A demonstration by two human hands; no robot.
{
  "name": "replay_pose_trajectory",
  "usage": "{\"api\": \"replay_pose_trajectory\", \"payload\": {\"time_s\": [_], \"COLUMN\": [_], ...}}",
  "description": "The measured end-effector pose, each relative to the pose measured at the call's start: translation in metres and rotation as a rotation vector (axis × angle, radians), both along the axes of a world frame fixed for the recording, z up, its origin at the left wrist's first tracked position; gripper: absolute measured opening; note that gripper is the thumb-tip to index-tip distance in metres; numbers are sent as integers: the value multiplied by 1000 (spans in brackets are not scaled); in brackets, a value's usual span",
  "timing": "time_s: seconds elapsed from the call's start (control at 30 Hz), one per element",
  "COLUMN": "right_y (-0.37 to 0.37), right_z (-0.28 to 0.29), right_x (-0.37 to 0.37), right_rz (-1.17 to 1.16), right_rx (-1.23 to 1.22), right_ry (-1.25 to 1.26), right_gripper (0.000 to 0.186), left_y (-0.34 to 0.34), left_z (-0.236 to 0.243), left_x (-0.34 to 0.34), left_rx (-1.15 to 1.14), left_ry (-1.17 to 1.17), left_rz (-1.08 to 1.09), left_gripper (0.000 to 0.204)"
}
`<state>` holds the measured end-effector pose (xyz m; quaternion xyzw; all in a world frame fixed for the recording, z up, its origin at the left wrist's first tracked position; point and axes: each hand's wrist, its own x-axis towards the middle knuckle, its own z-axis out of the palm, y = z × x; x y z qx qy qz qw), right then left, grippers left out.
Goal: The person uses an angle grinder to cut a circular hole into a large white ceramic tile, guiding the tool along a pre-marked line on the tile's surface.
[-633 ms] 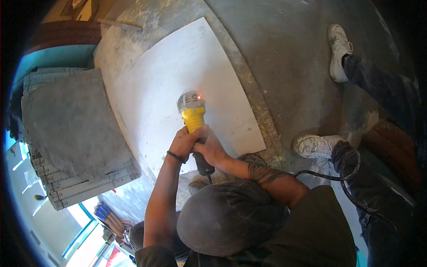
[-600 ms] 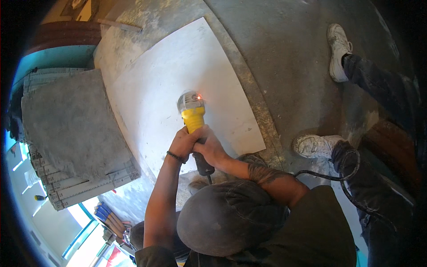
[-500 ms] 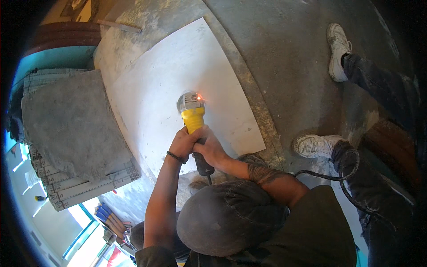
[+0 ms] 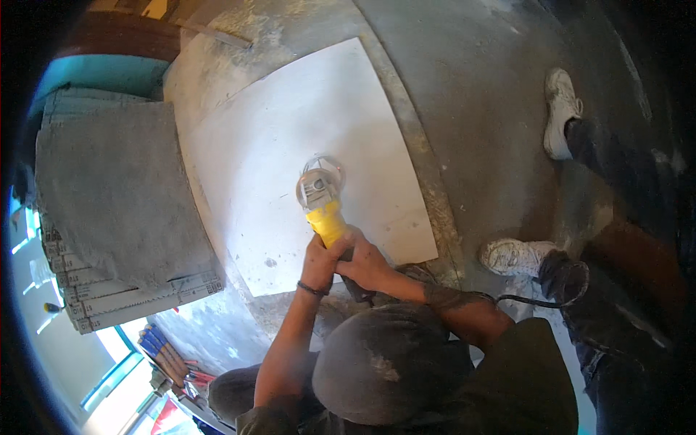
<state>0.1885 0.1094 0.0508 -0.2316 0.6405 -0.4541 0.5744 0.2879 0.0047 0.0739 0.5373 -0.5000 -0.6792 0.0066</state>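
A yellow and black angle grinder [image 4: 328,223] is gripped by both hands over a large white slab [image 4: 290,116] that lies flat. My left hand [image 4: 319,265], with a dark bracelet at the wrist, wraps the grinder's body. Across from it, my right hand [image 4: 367,262] closes on the same body, its fingers meeting the left hand's. The grinder's round head and disc touch or hover just over the slab; I cannot tell which. Around the far side of the disc a curved ring mark [image 4: 335,161] shows on the slab, with tiny orange sparks. The grinder's rear end is partly hidden.
At left stands a stack of flat boxes [image 4: 145,301] topped by a grey dusty sheet [image 4: 116,196]. Another person's white shoes [image 4: 562,112] and dark trousers are at right, near a black cable [image 4: 540,300]. A rounded dark grey cloth shape [image 4: 384,362] fills the lower middle.
The whole view has shifted a little. Over the slab, the grinder has moved slightly left and toward me. Its bright spark has shrunk to tiny orange points, and the curved ring mark now shows.
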Motion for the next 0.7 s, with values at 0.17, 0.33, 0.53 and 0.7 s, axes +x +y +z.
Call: {"api": "replay_pose_trajectory", "payload": {"time_s": [0.17,0.33,0.53,0.7], "right_y": [-3,1,-8,-20], "right_z": [0,32,106,128], "right_x": [-17,-69,-109,-86], "right_rz": [70,84,48,34], "right_rx": [-46,-55,-72,59], "right_ry": [131,313,432,348], "right_gripper": [89,87,80,67], "left_y": [14,24,9,-6], "left_z": [-7,16,72,88], "left_x": [-9,-60,-99,-85], "left_rx": [21,113,48,87], "left_ry": [149,472,483,471], "left_rz": [157,277,221,214], "left_gripper": [43,45,52,48]}}
